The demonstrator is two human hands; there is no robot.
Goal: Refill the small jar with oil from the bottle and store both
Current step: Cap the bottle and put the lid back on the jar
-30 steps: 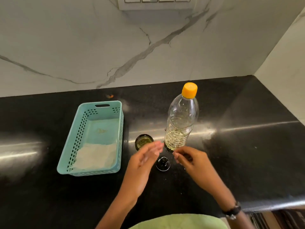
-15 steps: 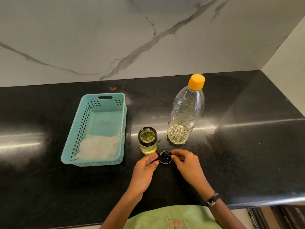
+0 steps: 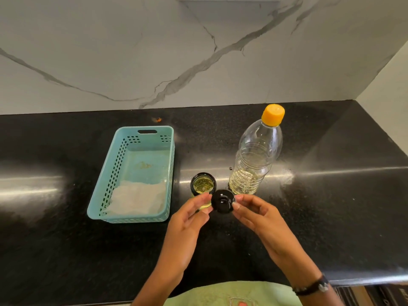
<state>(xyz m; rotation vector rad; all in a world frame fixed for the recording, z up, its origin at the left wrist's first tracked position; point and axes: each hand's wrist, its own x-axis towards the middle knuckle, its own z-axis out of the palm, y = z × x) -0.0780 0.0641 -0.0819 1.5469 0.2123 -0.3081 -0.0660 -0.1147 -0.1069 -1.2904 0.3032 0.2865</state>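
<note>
The black counter [image 3: 331, 217] carries, from largest to smallest, a blue basket [image 3: 170, 173] at the left with a white cloth [image 3: 136, 198] in its near end, the oil bottle [image 3: 256, 157] at the right, and the small jar [image 3: 203, 185] between them. The bottle stands upright with its orange cap [image 3: 273, 114] on and only a low level of oil in it. The jar stands open just left of the bottle and holds yellow oil; how full it is cannot be read with certainty from this angle.

Step in hand: closing the jar. The pour appears done, since the bottle is capped. The left hand [image 3: 187, 224] and the right hand [image 3: 262, 217] each pinch an edge of the black lid [image 3: 223, 200] with their fingertips and hold it just in front of the jar mouth.

Next move: centre the lid over the mouth, seat it level, and fasten it without tipping the jar. Both vessels then probably go into the basket.

Change from half a second ago: the lid was low by the counter, near the jar's base; it is now raised, and both hands have come up with it.
</note>
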